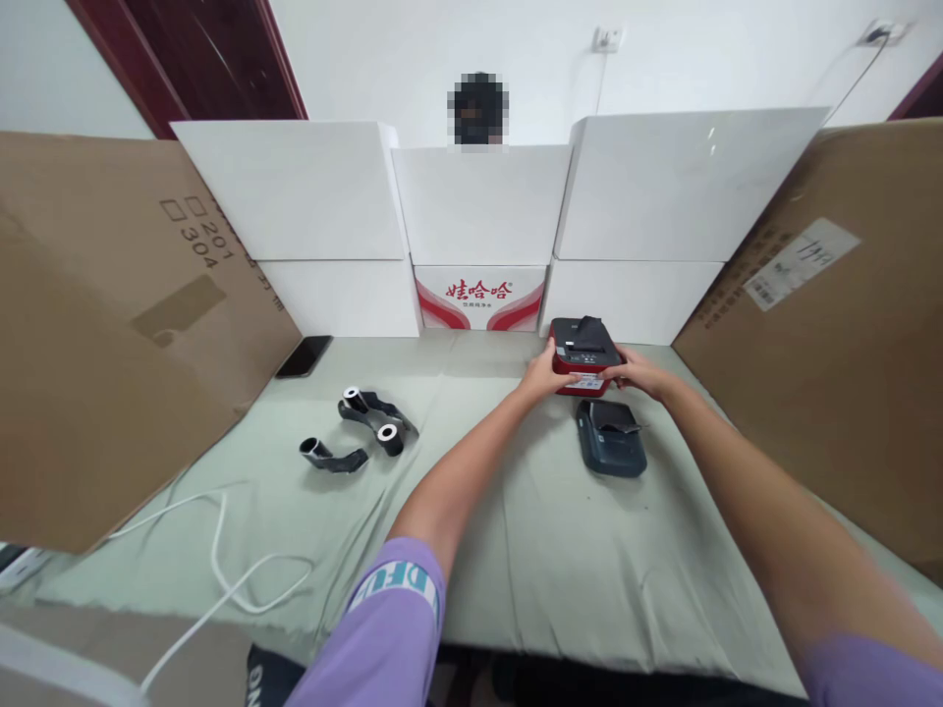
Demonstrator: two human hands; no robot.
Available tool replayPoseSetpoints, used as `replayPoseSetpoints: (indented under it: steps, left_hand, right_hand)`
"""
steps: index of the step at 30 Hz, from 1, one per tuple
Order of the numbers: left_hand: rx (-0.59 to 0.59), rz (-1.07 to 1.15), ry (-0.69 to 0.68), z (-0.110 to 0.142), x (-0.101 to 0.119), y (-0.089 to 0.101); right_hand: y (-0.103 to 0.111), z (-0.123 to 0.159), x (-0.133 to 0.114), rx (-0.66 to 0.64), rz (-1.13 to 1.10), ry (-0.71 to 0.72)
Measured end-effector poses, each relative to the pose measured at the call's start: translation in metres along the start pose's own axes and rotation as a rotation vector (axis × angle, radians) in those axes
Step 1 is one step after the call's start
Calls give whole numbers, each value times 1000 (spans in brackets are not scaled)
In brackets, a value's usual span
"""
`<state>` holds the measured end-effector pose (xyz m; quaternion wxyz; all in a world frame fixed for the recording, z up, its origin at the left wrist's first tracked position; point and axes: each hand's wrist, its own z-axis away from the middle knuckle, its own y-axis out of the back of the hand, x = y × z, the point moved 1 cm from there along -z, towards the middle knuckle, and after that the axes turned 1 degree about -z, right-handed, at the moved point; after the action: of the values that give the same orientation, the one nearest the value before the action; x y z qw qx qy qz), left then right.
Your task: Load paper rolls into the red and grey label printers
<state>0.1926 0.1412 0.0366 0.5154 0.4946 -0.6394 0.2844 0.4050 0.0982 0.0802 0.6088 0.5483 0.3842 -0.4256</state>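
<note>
A red and black label printer (585, 355), with a black strip coming out of its top, is at the back right by the white boxes. My left hand (543, 375) grips its left side, thumb along the front. On its right side my right hand (635, 373) holds the front corner. Whether the printer rests on the cloth or is slightly lifted, I cannot tell. Just in front of it lies a smaller dark blue printer (615, 462), also with a black strip on top. Neither hand touches that one.
Several rolls of black strip (390, 439) lie partly unwound left of centre. Further left are a dark phone (305, 356) and a white cable (221, 550). White boxes (482, 206) and brown cardboard (110, 344) wall in the cloth-covered table (545, 550). A person's head (478, 108) shows behind.
</note>
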Motion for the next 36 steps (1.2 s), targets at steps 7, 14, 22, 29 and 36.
replayPoseSetpoints:
  steps: [7,14,22,29,36]
  left_hand:
    - [-50,-61,11,23,-10,6]
    - [-412,-445,-49,137,-5,-16]
    - [-294,-538,-84,160,23,12]
    - [95,-386,8,189,17,128]
    - [70,-450,130,189,-4,150]
  right_hand:
    - [-5,23,12,176,49,47]
    - [-44,114,64,417,-386,-160]
    - [-120,125,42,420,-498,-1]
    - [-222,77,-8,266,-585,134]
    - [-251,58,4,240,-479,112]
